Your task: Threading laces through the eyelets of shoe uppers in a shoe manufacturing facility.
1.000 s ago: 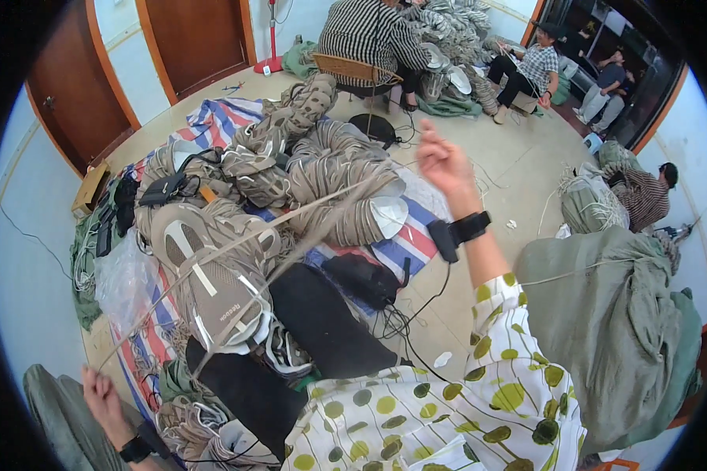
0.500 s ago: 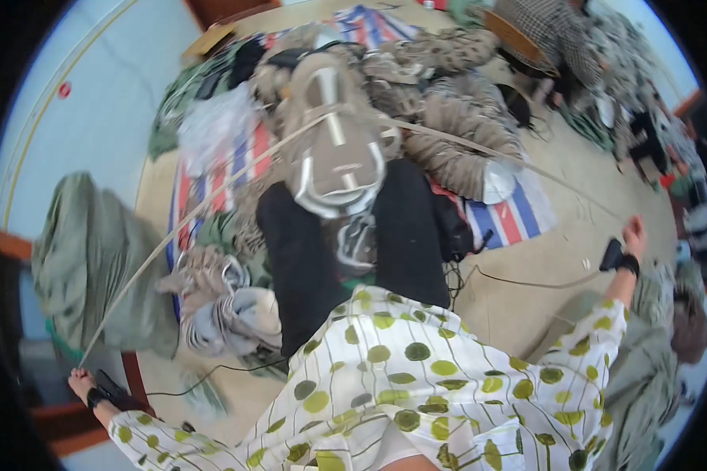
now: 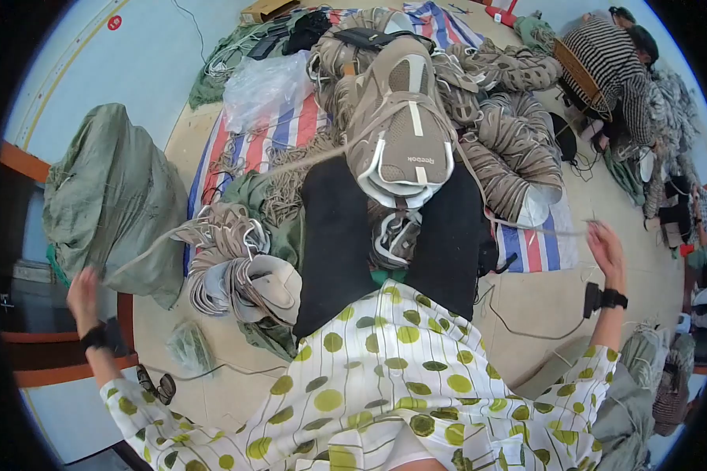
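Note:
A grey-brown shoe upper (image 3: 408, 141) with white trim rests between my knees, its toe toward me. A long beige shoelace (image 3: 306, 161) runs across its eyelet area and out to both sides, sagging in loose curves. At the far left my left hand (image 3: 84, 300), smeared by motion, is closed at one end of the lace. My right hand (image 3: 606, 250), raised at the right, pinches the other end near its fingertips. Each wrist wears a black strap with a small device. Another shoe upper (image 3: 394, 239) lies lower down between my legs.
Stacked shoe uppers lie at the right (image 3: 518, 149) and by my left leg (image 3: 228, 263). A green-grey sack (image 3: 106, 204) stands left. Tangled laces (image 3: 291, 192) and a clear plastic bag (image 3: 263, 90) lie on a striped sheet. Another person (image 3: 609, 67) bends over at the far right.
The shoelace went from taut to slack. My left hand moved up, and my right hand came slightly inward and down. The view has shifted, so the shoe upper appears further right.

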A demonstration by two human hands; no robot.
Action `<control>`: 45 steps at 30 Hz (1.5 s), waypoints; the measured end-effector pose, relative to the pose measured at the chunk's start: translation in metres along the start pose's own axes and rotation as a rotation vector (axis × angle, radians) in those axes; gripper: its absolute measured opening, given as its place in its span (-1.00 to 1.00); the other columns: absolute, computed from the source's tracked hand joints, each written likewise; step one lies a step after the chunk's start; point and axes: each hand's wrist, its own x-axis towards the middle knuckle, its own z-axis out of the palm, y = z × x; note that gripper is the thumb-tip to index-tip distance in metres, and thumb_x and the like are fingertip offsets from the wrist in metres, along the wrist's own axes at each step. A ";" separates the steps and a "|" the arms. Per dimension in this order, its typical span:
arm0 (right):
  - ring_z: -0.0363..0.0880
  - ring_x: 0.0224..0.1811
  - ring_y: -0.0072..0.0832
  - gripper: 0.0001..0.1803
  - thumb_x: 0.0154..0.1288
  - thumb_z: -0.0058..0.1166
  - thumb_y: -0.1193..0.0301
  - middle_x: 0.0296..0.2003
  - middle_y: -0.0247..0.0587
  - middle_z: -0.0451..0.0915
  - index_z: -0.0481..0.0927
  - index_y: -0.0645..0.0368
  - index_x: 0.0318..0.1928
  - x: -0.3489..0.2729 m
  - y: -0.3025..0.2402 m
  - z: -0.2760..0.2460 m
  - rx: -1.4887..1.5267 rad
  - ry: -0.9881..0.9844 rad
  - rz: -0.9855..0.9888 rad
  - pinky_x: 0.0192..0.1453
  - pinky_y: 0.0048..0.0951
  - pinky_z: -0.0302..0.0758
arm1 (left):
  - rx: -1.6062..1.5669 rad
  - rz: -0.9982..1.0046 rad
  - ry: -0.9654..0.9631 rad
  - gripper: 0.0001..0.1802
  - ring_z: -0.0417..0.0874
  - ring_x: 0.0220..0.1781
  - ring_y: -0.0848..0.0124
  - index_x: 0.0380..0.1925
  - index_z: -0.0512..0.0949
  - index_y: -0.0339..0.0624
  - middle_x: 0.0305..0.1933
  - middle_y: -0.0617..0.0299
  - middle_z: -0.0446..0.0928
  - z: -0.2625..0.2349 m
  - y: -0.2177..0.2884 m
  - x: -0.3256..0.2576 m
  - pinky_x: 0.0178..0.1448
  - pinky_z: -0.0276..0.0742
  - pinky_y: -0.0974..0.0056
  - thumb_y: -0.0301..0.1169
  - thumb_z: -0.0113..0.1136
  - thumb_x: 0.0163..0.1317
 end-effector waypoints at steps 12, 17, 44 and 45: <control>0.50 -0.62 -0.65 -0.81 0.30 -0.06 0.44 -0.53 -0.31 0.56 0.56 0.25 -0.18 -0.015 -0.021 0.330 -0.728 -0.456 -0.531 -0.52 -0.63 0.38 | 0.249 0.468 -0.967 -0.83 0.67 -0.31 0.47 -0.26 0.60 -0.28 -0.31 0.17 0.63 0.538 -0.046 -0.256 -0.22 0.55 0.43 -0.44 0.09 0.24; 0.42 -0.61 -0.71 -0.83 0.31 -0.04 0.45 -0.57 -0.39 0.53 0.60 0.25 -0.25 -0.019 -0.030 0.346 -0.682 -0.347 -0.468 -0.52 -0.64 0.35 | 0.368 0.813 -0.914 -0.89 0.60 -0.46 0.51 -0.33 0.60 -0.25 -0.40 0.21 0.59 0.577 -0.044 -0.270 -0.33 0.47 0.42 -0.50 0.14 0.15; 0.39 -0.44 -0.76 -0.82 0.23 0.18 0.36 -0.44 -0.48 0.54 0.65 0.24 -0.28 0.007 -0.019 0.348 -0.350 -0.418 -0.477 -0.36 -0.72 0.32 | 0.593 1.111 -0.970 -0.93 0.53 -0.47 0.21 -0.39 0.48 -0.21 -0.47 0.10 0.47 0.601 -0.028 -0.284 -0.37 0.43 0.22 -0.47 0.13 0.12; 0.39 -0.44 -0.76 -0.82 0.23 0.18 0.36 -0.44 -0.48 0.54 0.65 0.24 -0.28 0.005 -0.021 0.351 -0.350 -0.414 -0.480 -0.36 -0.72 0.32 | 0.515 0.942 -1.030 -0.92 0.52 -0.51 0.33 -0.37 0.48 -0.23 -0.50 0.14 0.49 0.601 -0.029 -0.279 -0.38 0.42 0.31 -0.47 0.13 0.14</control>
